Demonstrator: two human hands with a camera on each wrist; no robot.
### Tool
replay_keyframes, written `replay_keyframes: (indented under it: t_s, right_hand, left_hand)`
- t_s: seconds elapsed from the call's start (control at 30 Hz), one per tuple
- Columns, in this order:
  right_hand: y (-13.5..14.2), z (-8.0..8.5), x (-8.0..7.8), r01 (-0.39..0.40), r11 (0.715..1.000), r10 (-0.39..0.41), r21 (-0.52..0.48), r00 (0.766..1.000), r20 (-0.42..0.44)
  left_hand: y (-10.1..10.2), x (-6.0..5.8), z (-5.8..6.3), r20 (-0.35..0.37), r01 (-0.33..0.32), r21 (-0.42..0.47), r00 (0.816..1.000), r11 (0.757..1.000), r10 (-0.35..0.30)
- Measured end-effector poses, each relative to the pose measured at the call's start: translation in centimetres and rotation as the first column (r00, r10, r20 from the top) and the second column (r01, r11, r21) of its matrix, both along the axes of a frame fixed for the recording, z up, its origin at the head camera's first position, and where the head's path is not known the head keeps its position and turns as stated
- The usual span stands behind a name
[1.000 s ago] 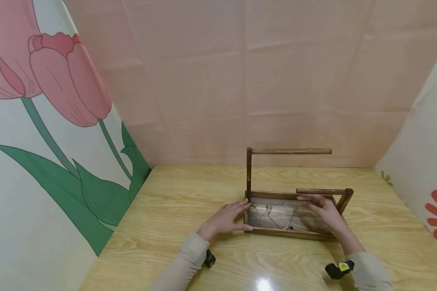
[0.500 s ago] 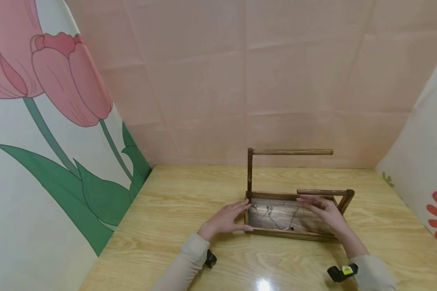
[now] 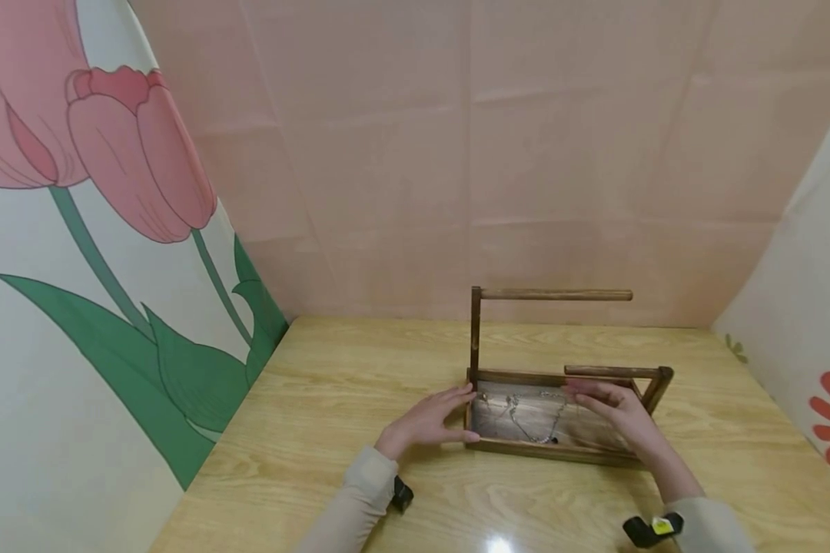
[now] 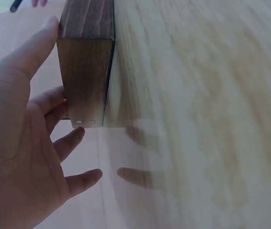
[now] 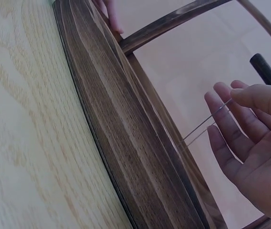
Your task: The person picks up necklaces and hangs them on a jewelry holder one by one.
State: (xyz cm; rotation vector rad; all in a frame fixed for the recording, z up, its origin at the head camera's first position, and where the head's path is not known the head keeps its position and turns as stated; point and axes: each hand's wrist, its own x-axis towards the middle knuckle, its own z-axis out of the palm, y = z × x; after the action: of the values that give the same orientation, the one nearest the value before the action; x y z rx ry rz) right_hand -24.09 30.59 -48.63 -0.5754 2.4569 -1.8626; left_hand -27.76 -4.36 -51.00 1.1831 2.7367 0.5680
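Wooden tray (image 3: pixel 581 456): on the worktop (image 3: pixel 360 369), toward its right edge, short of the far edge.
Left grip (image 3: pixel 425 420): spread wide, touching the tray's left end.
Right grip (image 3: pixel 621 413): narrow, pinching a fine strand (image 5: pixel 204 121).
Silver chain (image 3: pixel 543 441): loose on the tray floor.
Fine strand: advise light, even pinch, kept clear of chain, tray steadied.

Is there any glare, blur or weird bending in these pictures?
Head view: a white glare spot on the tabletop at the bottom edge, with the silvery chain not crisp; left wrist view: hazy, wood grain soft; right wrist view: the long side of the wooden box bows, probably lens distortion.
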Motion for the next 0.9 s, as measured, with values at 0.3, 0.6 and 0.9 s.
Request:
replay_keyframes:
  t_s: [0.3, 0.6, 0.9]
  right_hand:
    - [-0.3, 0.5, 0.2, -0.021, 0.999, 0.02, -0.033, 1.0, -0.024]
    - [-0.3, 0.8, 0.5, -0.051, 0.997, 0.047, -0.05, 0.996, -0.074]
    - [-1.0, 1.6, 0.5, -0.029, 0.998, 0.027, -0.05, 0.998, -0.054]
  left_hand:
    - [0.0, -0.3, -0.4, 0.001, 0.019, 0.015, 1.0, 1.0, -0.019]
    - [0.1, -0.3, -0.7, 0.017, 0.03, 0.036, 0.999, 0.999, -0.031]
    - [-0.3, -0.5, -0.4, 0.045, 0.017, 0.061, 0.999, 0.998, -0.02]
